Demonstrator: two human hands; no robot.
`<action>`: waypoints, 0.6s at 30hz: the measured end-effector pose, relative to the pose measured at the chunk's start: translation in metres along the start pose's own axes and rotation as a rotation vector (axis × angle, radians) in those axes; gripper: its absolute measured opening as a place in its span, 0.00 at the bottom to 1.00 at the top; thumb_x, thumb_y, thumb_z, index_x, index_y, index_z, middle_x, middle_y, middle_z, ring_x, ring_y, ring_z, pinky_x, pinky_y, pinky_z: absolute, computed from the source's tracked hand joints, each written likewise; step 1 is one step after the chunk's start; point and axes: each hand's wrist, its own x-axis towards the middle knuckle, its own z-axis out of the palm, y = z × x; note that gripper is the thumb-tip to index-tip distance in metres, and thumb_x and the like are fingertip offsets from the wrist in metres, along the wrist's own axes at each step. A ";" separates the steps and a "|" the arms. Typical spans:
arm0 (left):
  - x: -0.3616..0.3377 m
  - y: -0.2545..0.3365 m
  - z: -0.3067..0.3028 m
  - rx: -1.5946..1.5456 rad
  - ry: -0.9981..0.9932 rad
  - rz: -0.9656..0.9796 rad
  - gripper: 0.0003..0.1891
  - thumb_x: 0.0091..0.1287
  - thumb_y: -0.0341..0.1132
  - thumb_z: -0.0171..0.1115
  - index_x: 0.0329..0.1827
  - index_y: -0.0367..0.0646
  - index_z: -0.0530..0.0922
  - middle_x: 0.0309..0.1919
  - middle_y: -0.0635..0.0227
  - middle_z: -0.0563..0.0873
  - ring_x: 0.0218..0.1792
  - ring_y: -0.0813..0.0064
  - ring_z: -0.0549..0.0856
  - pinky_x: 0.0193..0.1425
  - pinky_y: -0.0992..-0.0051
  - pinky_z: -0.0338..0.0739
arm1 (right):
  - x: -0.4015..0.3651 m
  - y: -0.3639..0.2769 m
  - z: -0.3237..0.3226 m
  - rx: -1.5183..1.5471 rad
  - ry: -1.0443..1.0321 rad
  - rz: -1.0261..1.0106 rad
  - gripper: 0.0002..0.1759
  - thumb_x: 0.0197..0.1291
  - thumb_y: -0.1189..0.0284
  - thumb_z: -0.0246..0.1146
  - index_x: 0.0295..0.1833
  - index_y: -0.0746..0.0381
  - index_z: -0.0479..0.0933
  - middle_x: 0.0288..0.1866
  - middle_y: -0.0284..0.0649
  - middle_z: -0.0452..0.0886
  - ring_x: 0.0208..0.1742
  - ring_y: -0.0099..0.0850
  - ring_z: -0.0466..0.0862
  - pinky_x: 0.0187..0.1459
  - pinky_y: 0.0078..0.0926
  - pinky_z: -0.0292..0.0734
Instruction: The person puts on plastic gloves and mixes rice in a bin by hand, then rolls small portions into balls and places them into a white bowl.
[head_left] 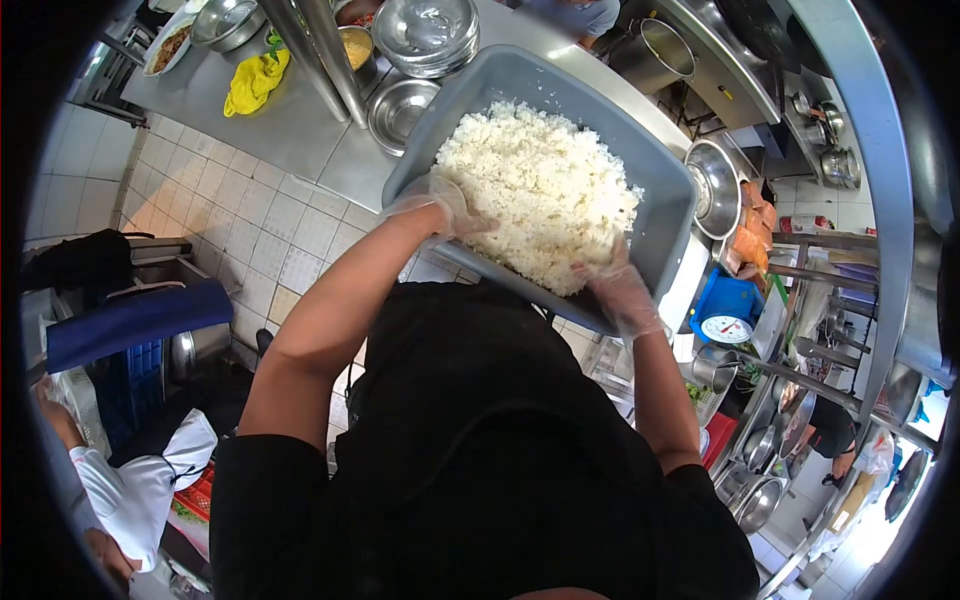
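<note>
A grey rectangular tub (pixel 660 215) on the steel counter holds a large heap of white rice (pixel 545 185). My left hand (pixel 455 208), in a clear plastic glove, reaches over the tub's near left side, its fingers in the rice. Also gloved, my right hand (pixel 615 285) is at the rice's near right edge, inside the tub. The fingertips of both hands are partly hidden by rice and glove, so whether they close on any rice is unclear.
Steel bowls (pixel 400 112), stacked clear bowls (pixel 425 35) and a yellow cloth (pixel 257 82) are on the counter (pixel 310 150). To the right are a metal colander (pixel 713 188) and a blue scale (pixel 727 305). A person in white (pixel 150 490) is at the lower left.
</note>
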 end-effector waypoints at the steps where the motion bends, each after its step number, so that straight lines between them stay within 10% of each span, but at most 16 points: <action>1: 0.004 0.002 0.010 0.048 0.104 0.048 0.56 0.61 0.78 0.52 0.71 0.27 0.68 0.59 0.41 0.82 0.58 0.54 0.82 0.68 0.67 0.73 | -0.015 -0.026 0.011 -0.003 -0.024 0.176 0.48 0.56 0.60 0.77 0.73 0.69 0.60 0.64 0.48 0.79 0.68 0.37 0.76 0.70 0.32 0.69; 4: 0.000 0.025 -0.036 -0.146 -0.460 0.035 0.55 0.60 0.79 0.52 0.73 0.33 0.70 0.69 0.47 0.76 0.68 0.62 0.75 0.75 0.69 0.64 | -0.006 -0.032 0.032 -0.408 0.008 0.413 0.50 0.53 0.60 0.79 0.73 0.71 0.61 0.69 0.47 0.75 0.70 0.37 0.74 0.70 0.33 0.69; 6: 0.029 0.021 0.012 -0.267 -0.359 0.176 0.51 0.62 0.76 0.54 0.72 0.37 0.71 0.72 0.52 0.73 0.71 0.63 0.72 0.78 0.68 0.61 | -0.005 -0.054 0.037 0.258 -0.138 0.577 0.47 0.53 0.63 0.80 0.73 0.68 0.62 0.70 0.45 0.74 0.69 0.37 0.75 0.69 0.33 0.69; 12: 0.047 0.023 0.037 -0.821 -0.496 0.307 0.50 0.56 0.69 0.69 0.75 0.45 0.70 0.76 0.56 0.68 0.78 0.60 0.63 0.81 0.60 0.56 | 0.014 0.023 0.042 0.581 -0.169 0.484 0.43 0.58 0.68 0.75 0.75 0.64 0.62 0.72 0.43 0.74 0.68 0.38 0.76 0.70 0.35 0.69; 18: 0.032 0.025 0.012 -0.620 -0.453 0.324 0.39 0.57 0.55 0.76 0.69 0.43 0.77 0.61 0.61 0.85 0.64 0.62 0.81 0.72 0.68 0.69 | 0.013 0.001 0.035 0.621 -0.110 0.417 0.48 0.53 0.79 0.76 0.77 0.64 0.58 0.72 0.45 0.73 0.69 0.40 0.76 0.68 0.39 0.73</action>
